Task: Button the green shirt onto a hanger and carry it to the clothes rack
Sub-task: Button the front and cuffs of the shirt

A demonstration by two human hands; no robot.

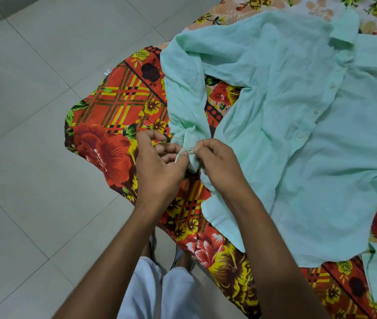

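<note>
Pale floor tiles point(33, 111) lie under a red and yellow floral bedsheet point(113, 107) that hangs off the corner of the bed. At the cuff point(191, 155) of the green shirt's point(309, 157) near sleeve, both hands meet: the left hand point(159, 164) pinches one edge of the cuff between curled fingers and thumb, and the right hand point(219, 164) pinches the facing edge, fingertips almost touching the left's (a small button seems to sit between them, too small to be sure). Outward from there, the sleeve loops back up to the shoulder, and the shirt lies spread flat on the sheet, collar point(344, 28) toward the far side, placket buttons point(316, 111) showing down the front. No writing or labels can be read.
</note>
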